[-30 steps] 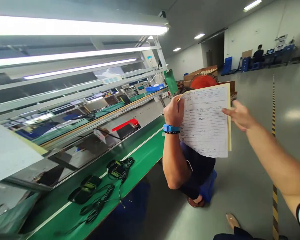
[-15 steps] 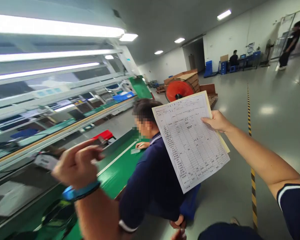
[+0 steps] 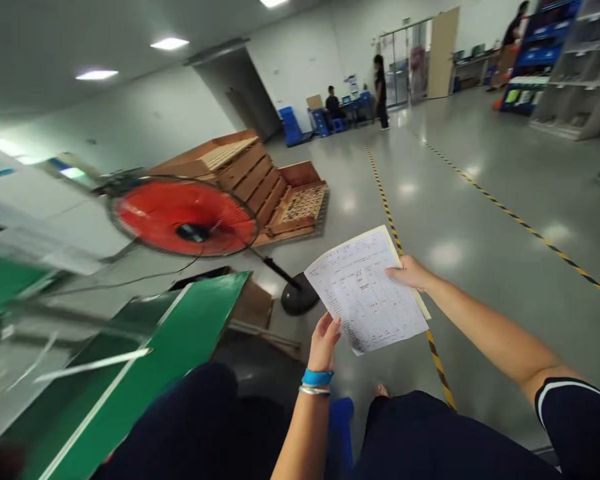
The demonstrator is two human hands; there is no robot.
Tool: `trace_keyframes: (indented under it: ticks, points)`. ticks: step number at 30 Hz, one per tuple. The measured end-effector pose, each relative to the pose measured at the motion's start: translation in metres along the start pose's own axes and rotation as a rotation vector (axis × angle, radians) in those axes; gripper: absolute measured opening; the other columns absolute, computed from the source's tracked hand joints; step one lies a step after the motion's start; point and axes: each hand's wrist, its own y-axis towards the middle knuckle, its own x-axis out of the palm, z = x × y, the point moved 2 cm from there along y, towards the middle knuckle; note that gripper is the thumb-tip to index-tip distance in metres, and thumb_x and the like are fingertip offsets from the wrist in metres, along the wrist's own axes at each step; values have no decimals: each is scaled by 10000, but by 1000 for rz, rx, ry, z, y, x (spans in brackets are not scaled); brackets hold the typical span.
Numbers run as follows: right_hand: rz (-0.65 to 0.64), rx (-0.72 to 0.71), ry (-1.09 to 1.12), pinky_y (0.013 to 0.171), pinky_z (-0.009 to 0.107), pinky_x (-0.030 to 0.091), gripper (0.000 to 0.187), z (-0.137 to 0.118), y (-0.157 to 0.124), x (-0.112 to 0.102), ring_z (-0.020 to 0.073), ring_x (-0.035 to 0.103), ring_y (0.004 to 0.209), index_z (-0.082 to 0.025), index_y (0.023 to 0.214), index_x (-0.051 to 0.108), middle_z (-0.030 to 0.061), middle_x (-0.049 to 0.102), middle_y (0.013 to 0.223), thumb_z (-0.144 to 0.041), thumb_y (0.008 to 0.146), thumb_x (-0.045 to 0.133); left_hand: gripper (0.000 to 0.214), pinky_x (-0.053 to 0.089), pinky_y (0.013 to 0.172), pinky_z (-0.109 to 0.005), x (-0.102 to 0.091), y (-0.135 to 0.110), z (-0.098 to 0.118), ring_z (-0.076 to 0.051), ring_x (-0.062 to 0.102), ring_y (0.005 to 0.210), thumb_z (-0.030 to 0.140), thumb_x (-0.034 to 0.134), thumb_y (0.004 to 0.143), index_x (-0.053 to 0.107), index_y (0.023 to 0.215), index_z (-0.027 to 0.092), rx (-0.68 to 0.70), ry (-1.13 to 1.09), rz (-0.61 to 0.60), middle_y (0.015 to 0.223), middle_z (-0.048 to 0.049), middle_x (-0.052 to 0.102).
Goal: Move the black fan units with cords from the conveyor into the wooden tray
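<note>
A printed form (image 3: 370, 300), a white sheet covered in table lines and small print, lies tilted in front of me with a yellowish sheet behind it. My right hand (image 3: 411, 273) pinches its right edge, thumb on top. At the lower left edge of the form, my left hand (image 3: 324, 343) is closed on the paper, its fingers partly hidden behind. A blue band (image 3: 317, 377) and a pale bracelet circle my left wrist.
To the left stands a red pedestal fan (image 3: 185, 217), near a green-topped bench (image 3: 180, 347). Brown slatted crates (image 3: 260, 180) are stacked behind it. Yellow-black tape (image 3: 380, 177) marks the grey floor. Shelving (image 3: 580, 73) and several people are farther back.
My view has swung right, and the co-worker's head has left the picture. My left hand has come from mid-air to the form's left edge; the form sits lower.
</note>
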Motion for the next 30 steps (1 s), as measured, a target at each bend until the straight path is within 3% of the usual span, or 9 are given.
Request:
trace_keyframes:
  ticks: [3,6,9,12,15,19,24,28,30]
  points:
    - [59,202,104,831,330,571,229,23,40,-31,209,692,921,-87,1019,702,103,726,1030,-140,810,625,657,499,806,-285,43,93,-1,-199,646,954,488,900,436,686,953,144,-51,-95,-129,1058,-92,704]
    - [132,271,175,865,352,569,155,34,87,-57,216,690,923,-124,942,712,82,732,1008,-159,798,667,604,510,901,-332,86,170,0,-217,665,937,400,933,383,719,878,129,-134,-140,-231,988,-95,728]
    - [218,296,319,895,367,559,151,40,128,-81,207,683,932,-144,941,695,68,730,1010,-185,796,692,581,512,939,-405,126,238,16,-251,681,900,378,934,385,731,863,119,-211,-56,-318,956,-103,736]
    - [400,318,441,900,382,549,184,46,158,-106,187,680,892,-168,953,651,47,723,993,-202,785,717,562,511,951,-441,168,301,40,-253,689,852,367,932,383,731,851,130,-241,-12,-393,925,-88,741]
    - [511,341,442,919,370,529,168,61,181,-134,176,671,883,-169,916,633,33,717,934,-183,775,723,572,498,980,-428,224,359,56,-238,688,879,366,926,407,727,892,137,-223,25,-463,955,-74,739]
    - [590,324,438,897,359,531,173,95,229,-182,192,659,946,-166,949,638,45,715,969,-159,781,678,591,505,969,-436,315,434,55,-255,693,892,341,923,428,706,934,127,-281,82,-595,947,-81,738]
    - [646,245,437,861,363,542,192,130,336,-269,199,660,909,-155,941,600,48,706,931,-189,765,665,604,519,950,-430,432,548,59,-304,680,974,389,915,439,680,930,128,-358,134,-696,904,-91,739]
    - [548,193,418,852,379,553,306,131,448,-352,209,658,917,-162,1000,587,63,695,996,-262,736,703,634,512,972,-399,514,654,91,-317,641,1077,557,843,509,691,934,112,-407,124,-680,979,-119,731]
    - [443,147,409,876,394,550,359,129,512,-392,221,652,967,-169,1044,580,73,684,1056,-301,735,707,594,506,987,-383,550,712,111,-299,638,1093,540,826,559,697,967,128,-377,81,-644,1034,-113,723]
